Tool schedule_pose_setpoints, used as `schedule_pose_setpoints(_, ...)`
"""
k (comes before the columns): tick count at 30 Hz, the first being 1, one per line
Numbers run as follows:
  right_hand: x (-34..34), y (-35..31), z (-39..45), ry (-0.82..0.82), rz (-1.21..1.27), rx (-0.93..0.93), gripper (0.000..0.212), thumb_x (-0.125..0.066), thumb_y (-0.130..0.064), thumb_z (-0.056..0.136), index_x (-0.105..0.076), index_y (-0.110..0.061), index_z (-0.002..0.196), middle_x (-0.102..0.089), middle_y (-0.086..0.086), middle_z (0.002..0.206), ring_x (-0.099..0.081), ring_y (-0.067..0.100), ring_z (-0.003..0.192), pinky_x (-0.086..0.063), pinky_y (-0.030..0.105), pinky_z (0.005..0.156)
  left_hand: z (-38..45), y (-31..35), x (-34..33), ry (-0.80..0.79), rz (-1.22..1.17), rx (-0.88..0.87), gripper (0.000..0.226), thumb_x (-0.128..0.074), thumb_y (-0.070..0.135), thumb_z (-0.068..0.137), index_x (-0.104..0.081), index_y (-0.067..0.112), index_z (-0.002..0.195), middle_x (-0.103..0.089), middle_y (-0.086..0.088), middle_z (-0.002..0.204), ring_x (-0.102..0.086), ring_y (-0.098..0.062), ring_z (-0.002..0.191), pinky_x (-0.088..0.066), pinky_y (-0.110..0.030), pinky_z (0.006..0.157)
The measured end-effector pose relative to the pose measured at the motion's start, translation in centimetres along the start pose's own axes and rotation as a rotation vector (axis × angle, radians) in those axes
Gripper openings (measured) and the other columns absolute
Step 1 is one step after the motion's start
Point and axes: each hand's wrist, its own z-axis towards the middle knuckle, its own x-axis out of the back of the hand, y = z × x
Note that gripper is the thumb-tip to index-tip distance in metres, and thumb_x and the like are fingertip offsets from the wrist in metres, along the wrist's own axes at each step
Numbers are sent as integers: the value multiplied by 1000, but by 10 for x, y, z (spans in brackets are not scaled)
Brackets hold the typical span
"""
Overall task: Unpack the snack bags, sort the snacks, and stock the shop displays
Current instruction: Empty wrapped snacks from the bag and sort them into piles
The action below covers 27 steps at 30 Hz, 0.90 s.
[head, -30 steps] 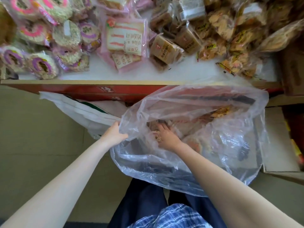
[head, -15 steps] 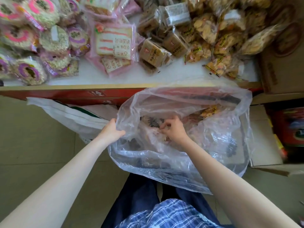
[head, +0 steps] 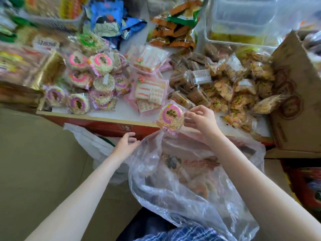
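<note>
My right hand (head: 202, 120) pinches the edge of a round rice-cake packet with a pink ring label (head: 171, 116), holding it just above the front edge of the display table (head: 121, 111). My left hand (head: 126, 145) grips the left rim of a large clear plastic bag (head: 182, 188) that hangs in front of me, with more snack packets inside. A pile of matching round rice cakes (head: 90, 80) lies on the table's left part.
Pink bread packets (head: 150, 91) sit mid-table, brown biscuit packs (head: 224, 87) to the right. Behind them are blue and orange bags (head: 111, 20) and a clear plastic tub (head: 246, 21). A cardboard box (head: 295, 105) stands at the right edge; a white bag (head: 90, 145) hangs under the table.
My right hand came up out of the clear bag holding a round rice-cake packet and now holds it over the table edge. My view tilted up, showing more of the table.
</note>
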Motion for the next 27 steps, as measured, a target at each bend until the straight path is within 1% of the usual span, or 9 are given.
schedule_pose_setpoints(4,-71,-27,11,-95,82,-76,12,-57,5,88,-50,-3,82,-58,14,74,-60,20,63,-57,22,53,13,-13,51,127,-71,60,27,-54,12,93,-50,6,119,-62,1,80,-61,-28,93,-47,-41,91)
schedule_pose_setpoints(6,-109,-41,19,-155,114,-104,13,-55,6,89,-49,-3,83,-57,13,74,-60,21,64,-57,23,56,18,-19,74,147,-126,79,29,-54,8,92,-49,3,120,-62,1,75,-62,-33,93,-47,-47,93)
schedule_pose_setpoints(9,-168,-67,36,-236,149,-98,15,-54,8,89,-48,-3,81,-54,13,71,-59,20,59,-55,22,51,17,-25,98,150,-144,81,28,-49,12,96,-45,10,123,-64,1,87,-60,-28,101,-46,-41,93)
schedule_pose_setpoints(12,-223,-79,51,-266,80,-65,8,-55,7,88,-50,1,90,-55,13,73,-60,18,54,-52,21,45,19,-30,115,200,-121,61,37,-43,13,98,-39,14,134,-57,-3,120,-52,-18,105,-39,-29,86)
schedule_pose_setpoints(16,-282,-61,69,-196,11,-69,18,-57,3,87,-49,-9,76,-58,12,83,-66,25,72,-58,36,73,34,-38,138,294,-77,42,50,-46,12,96,-32,17,143,-35,-5,147,-39,-22,130,-36,-34,101)
schedule_pose_setpoints(19,-312,-55,77,-211,33,-92,11,-56,0,88,-51,-6,80,-62,11,80,-68,31,90,-55,38,79,45,-37,150,338,2,-18,55,-49,11,94,-31,18,145,-24,-5,153,-24,-22,140,-25,-37,112)
schedule_pose_setpoints(21,-326,-47,80,-253,-95,-57,3,-57,-4,88,-57,-5,91,-65,14,87,-66,28,95,-53,39,84,55,-34,156,351,0,-50,59,-50,10,93,-27,21,146,-15,-3,156,-14,-21,144,-18,-39,115)
schedule_pose_setpoints(24,-327,-29,82,-241,-271,-49,21,-61,-8,87,-60,-5,107,-66,13,105,-64,26,97,-53,42,89,68,-31,161,323,-89,-44,68,-51,11,92,-18,27,149,-7,1,158,-9,-20,145,-16,-41,116)
schedule_pose_setpoints(27,-309,-25,82,-236,-188,-73,30,-53,2,88,-53,-3,118,-59,11,107,-64,27,98,-54,40,89,75,-31,161,289,-81,-53,71,-52,11,92,-14,27,150,-6,2,158,-7,-20,145,-14,-40,116)
